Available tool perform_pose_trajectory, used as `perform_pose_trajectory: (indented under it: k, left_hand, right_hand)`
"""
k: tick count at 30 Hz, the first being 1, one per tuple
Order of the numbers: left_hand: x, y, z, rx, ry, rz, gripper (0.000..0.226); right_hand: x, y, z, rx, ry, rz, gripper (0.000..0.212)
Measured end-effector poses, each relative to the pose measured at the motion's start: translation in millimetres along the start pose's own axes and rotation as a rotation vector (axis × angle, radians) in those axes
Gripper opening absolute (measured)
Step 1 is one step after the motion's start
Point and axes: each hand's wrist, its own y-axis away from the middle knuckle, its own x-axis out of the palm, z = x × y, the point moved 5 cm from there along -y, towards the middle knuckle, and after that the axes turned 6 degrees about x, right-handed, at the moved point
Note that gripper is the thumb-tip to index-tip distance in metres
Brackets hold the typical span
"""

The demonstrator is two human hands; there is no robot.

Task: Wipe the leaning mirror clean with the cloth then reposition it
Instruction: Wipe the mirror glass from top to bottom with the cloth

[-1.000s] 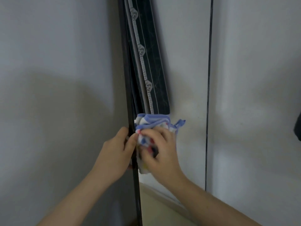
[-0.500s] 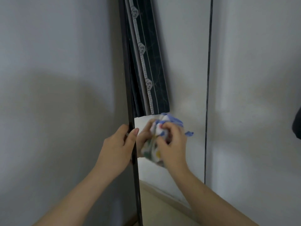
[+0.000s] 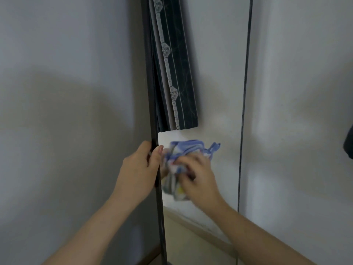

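The tall leaning mirror (image 3: pixel 215 104) fills the middle of the head view, with a thin black frame on its left edge (image 3: pixel 152 111) and right edge (image 3: pixel 245 92). Its glass reflects a dark patterned curtain and a pale wall. My left hand (image 3: pixel 139 175) grips the left frame edge, thumb in front. My right hand (image 3: pixel 198 176) presses a crumpled white cloth with blue trim (image 3: pixel 183 153) against the glass just right of that edge. The cloth and hand are motion-blurred.
Pale walls (image 3: pixel 57 92) stand on both sides of the mirror. A dark object (image 3: pixel 348 144) shows at the right edge. A strip of beige floor or skirting is reflected at the bottom of the glass (image 3: pixel 191 236).
My right hand has rubbed the cloth over the glass, up and right and then back down a little. The left hand has kept its grip on the frame.
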Motion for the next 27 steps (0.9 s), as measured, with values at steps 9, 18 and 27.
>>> perform_pose_trajectory:
  k: [9, 18, 27]
  left_hand:
    - [8.6, 8.3, -5.6, 0.107, -0.086, -0.129, 0.033]
    - [11.2, 8.7, -1.0, 0.105, -0.067, -0.172, 0.025]
    - [14.0, 11.5, -1.3, 0.145, -0.074, -0.202, 0.028]
  right_hand:
    - [-4.1, 6.0, 11.9, 0.098, -0.117, -0.017, 0.022]
    - [19.0, -6.5, 18.2, 0.04, -0.092, -0.293, 0.04]
    - [23.2, -3.9, 12.2, 0.188, -0.185, -0.201, 0.052]
